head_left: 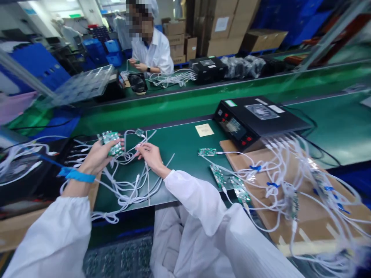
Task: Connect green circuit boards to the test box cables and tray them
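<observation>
My left hand point(100, 154), with a blue strap at the wrist, is closed around a green circuit board point(112, 142), thumb across its face. To its right, my right hand point(150, 156) pinches the end of a white cable point(137, 148) between thumb and fingertips; the plug itself is mostly hidden. A small circuit board point(139, 132) lies just beyond the right hand. Below both hands, white cables point(124, 199) spread in loops over the green bench point(182, 143).
At right, a black box with a display point(255, 119) feeds many white cables onto cardboard point(313, 224). Several circuit boards point(217, 175) lie near it. A yellow note point(204, 130) is on the bench. Black equipment point(26, 173) stands at left. Across the line, a co-worker point(153, 50) handles a small part.
</observation>
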{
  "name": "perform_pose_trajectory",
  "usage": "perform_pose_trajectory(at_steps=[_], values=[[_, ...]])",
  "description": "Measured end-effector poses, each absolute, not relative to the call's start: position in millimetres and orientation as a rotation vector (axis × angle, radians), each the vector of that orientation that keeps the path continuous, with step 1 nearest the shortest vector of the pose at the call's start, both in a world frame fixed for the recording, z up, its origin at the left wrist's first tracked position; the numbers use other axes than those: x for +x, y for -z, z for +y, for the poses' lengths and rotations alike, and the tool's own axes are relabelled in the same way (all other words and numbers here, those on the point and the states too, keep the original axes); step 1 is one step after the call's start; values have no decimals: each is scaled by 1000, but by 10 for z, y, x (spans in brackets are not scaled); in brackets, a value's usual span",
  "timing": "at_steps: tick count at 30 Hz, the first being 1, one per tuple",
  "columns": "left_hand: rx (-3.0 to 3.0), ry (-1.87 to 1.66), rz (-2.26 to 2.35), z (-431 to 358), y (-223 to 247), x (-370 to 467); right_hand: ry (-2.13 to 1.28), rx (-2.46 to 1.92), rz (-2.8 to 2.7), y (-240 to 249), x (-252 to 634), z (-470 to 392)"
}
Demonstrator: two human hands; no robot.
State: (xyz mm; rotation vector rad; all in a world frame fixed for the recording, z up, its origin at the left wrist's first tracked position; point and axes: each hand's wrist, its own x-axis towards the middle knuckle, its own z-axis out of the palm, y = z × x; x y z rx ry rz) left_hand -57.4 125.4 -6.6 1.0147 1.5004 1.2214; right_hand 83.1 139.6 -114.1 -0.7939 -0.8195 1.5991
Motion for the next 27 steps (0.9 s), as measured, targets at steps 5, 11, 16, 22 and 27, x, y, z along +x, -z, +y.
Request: perform_pose_trajectory(at_steps=[5, 11, 16, 22, 27], values=[[730, -1320, 1389, 1368, 71, -510, -1571, -829, -702, 1186, 782, 1311], [875, -1304, 1299, 1346, 238, -544, -1519, -694, -954, 1138, 799, 1212], [933, -1312, 1306, 1290, 268, -494, -1557, -672, -1086, 1131, 777, 1179], [973, -1390, 1266, 1306, 303, -374, -1611, -623, -1090, 1070, 783, 1175], [1026, -1441, 1208, 1334, 375, -373, -1630, -609, -1064, 1063, 784, 1183]])
